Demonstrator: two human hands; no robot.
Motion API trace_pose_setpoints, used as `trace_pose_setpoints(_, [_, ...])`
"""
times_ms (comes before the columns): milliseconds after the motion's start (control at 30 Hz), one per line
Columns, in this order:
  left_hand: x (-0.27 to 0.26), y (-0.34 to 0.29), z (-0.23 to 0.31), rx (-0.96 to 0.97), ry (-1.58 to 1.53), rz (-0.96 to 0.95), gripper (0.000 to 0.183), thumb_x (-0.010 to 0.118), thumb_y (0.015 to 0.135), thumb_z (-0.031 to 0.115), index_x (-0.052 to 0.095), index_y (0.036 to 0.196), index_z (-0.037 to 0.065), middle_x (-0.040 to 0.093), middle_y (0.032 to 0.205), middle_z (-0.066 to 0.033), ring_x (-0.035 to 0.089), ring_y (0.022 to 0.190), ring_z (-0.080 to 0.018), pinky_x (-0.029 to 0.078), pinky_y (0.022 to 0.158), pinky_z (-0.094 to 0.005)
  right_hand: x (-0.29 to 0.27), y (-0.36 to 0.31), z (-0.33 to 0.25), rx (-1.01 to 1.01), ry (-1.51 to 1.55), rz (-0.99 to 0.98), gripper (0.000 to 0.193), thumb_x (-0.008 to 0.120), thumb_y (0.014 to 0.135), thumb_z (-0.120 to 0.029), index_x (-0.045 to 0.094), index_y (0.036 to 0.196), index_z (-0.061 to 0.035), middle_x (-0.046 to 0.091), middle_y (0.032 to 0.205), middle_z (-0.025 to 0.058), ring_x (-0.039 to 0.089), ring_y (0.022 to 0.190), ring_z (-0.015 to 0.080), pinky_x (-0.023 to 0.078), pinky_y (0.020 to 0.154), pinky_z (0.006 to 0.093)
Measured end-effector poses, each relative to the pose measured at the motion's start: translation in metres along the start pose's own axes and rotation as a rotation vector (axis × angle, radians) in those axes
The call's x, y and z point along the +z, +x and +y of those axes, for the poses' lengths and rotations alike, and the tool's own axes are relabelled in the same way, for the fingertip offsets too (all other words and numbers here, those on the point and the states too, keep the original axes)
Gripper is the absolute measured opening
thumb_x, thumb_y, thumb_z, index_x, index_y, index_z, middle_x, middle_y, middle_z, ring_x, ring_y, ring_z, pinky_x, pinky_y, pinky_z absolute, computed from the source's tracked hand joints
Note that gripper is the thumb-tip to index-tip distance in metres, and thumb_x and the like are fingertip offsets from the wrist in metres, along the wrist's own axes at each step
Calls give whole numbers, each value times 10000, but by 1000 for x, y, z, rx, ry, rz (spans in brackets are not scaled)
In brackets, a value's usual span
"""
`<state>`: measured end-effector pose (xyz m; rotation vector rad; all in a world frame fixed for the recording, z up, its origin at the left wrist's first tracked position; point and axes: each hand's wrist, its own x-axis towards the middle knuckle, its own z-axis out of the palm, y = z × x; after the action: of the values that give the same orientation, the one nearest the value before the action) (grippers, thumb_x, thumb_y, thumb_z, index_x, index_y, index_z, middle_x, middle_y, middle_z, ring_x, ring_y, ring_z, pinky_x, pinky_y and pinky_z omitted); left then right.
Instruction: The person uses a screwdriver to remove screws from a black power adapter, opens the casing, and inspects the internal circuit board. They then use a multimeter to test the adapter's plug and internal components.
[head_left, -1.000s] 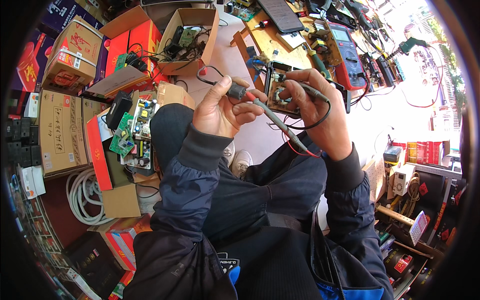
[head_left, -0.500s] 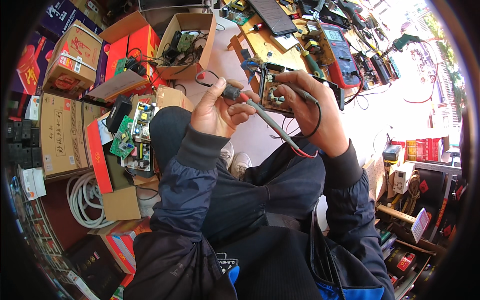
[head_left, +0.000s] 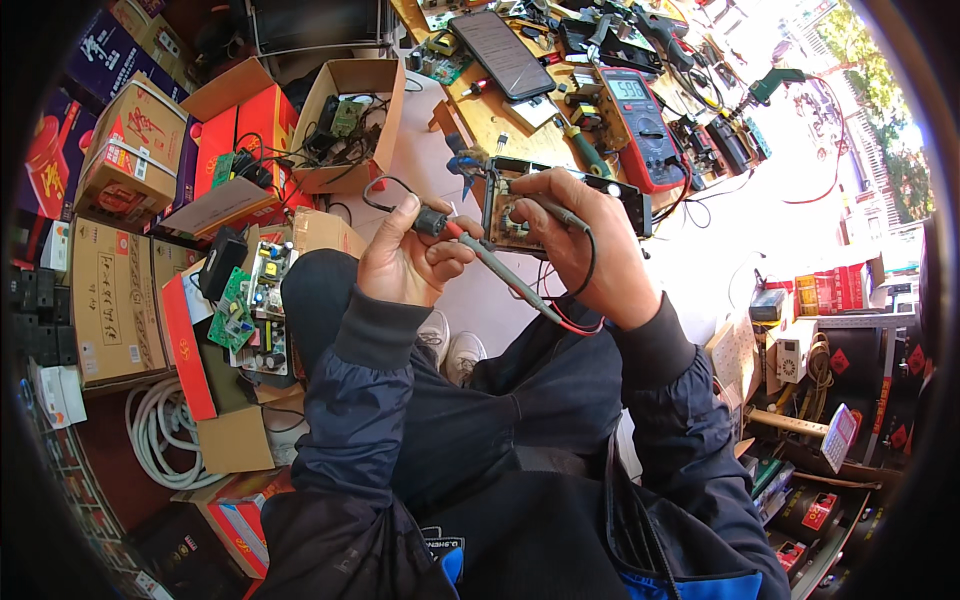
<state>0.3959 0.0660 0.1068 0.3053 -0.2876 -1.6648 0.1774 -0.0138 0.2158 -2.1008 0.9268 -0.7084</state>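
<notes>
My left hand (head_left: 405, 258) is closed on a black cylindrical plug (head_left: 432, 221) with a thin black cable. Its fingers also keep a grey test probe (head_left: 505, 272) with a red tip end and red lead against the plug; the contact point is hidden. In my right hand (head_left: 590, 235) a second grey probe (head_left: 562, 214), with a black lead, points left over a circuit board in an open black case (head_left: 500, 205). Fingers hide that probe's tip. A red digital multimeter (head_left: 642, 135) with a lit display lies beyond, on the workbench.
The wooden bench (head_left: 480, 110) carries a phone (head_left: 502, 55), a green-handled screwdriver (head_left: 588, 150) and loose parts. On the left stand cartons (head_left: 135, 150), an open box of cables (head_left: 345, 125) and bare circuit boards (head_left: 268, 300). A coiled white hose (head_left: 160, 425) lies lower left; shelving (head_left: 860, 320) is at right.
The whole view has shifted, so hands and bench appear further left. Both hands keep the same grips on the plug and probes. The multimeter's reading has changed.
</notes>
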Motion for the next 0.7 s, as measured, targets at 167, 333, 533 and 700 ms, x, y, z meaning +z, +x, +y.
trace_pose_setpoints(167, [-1,1,0,-16,-6,-8,442,483,1108,426,617,1218,19,698,1165,-306,786,930,-315,672,770,-339,-1,0,0,-11,5,-2,191,631,1026,-94,674,1155,41,750,932,204,755,827,272,568,751,351])
trace_pose_setpoints(333, [-3,0,3,-30,-35,10,441,493,1104,426,628,1204,18,699,1172,-301,783,937,-315,675,752,-344,-1,-3,-6,46,66,42,217,628,1032,-104,678,1198,27,760,950,129,726,861,175,559,760,316])
trace_pose_setpoints(533, [-5,2,4,-3,-72,32,457,484,1106,445,640,1195,24,696,1184,-308,785,935,-333,683,749,-340,-16,-24,-35,38,109,-50,264,758,974,-140,658,1173,2,723,962,63,682,819,125,544,718,284])
trace_pose_setpoints(700, [-4,4,2,-33,-111,-45,545,438,1106,527,644,1207,33,701,1177,-309,784,952,-338,683,755,-342,-11,-24,-43,7,54,-212,386,865,837,-88,625,1129,-11,702,915,83,676,785,142,528,692,292])
